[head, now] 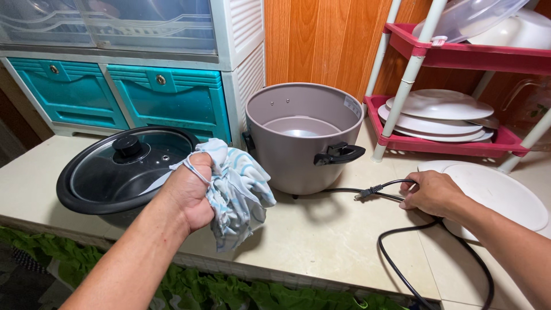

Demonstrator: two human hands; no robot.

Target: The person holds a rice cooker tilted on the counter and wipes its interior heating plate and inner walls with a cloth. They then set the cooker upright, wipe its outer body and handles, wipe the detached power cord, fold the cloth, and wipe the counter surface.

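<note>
Both hands are busy as I look down on them. My left hand [189, 195] is closed in a fist around a crumpled white cloth with pale blue stripes [238, 192], which hangs over the pale countertop [321, 241], just in front of the black oval cooker with its glass lid [123, 169]. My right hand [433, 193] is curled around a thin black power cord [396, 270], gripping it close behind the plug end [367, 192]; the plug points toward the grey round cooker pot with black side handles [301, 135], which stands open between my hands, a little further back. The cord trails off the front edge of the counter. Under my right wrist lies a flat white round plate [499, 192]. Behind it a red plastic rack [459, 143] holds stacked white plates [439, 112], and teal cabinet drawers [120, 95] sit at the back left.
</note>
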